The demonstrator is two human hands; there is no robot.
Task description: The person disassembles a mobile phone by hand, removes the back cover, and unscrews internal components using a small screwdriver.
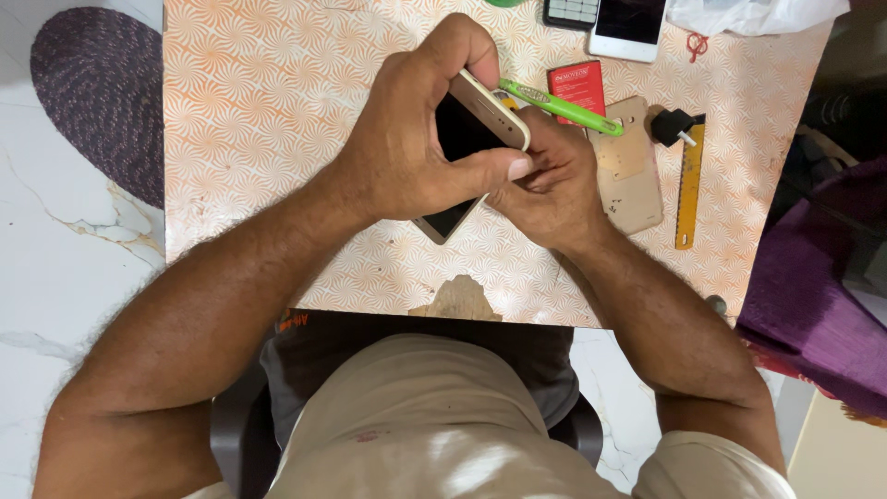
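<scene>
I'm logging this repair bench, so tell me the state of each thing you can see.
Gold phone: tilted, gripped by left hand.
Green tool: held in right hand, at phone's edge.
Back cover: off, flat on table.
White phone: screen dark.

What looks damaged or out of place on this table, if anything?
The table covering is torn at the near edge: a patch of patterned surface is missing, showing bare brown beneath. A gold back cover lies apart from the phone gripped by the left hand and right hand.
</scene>
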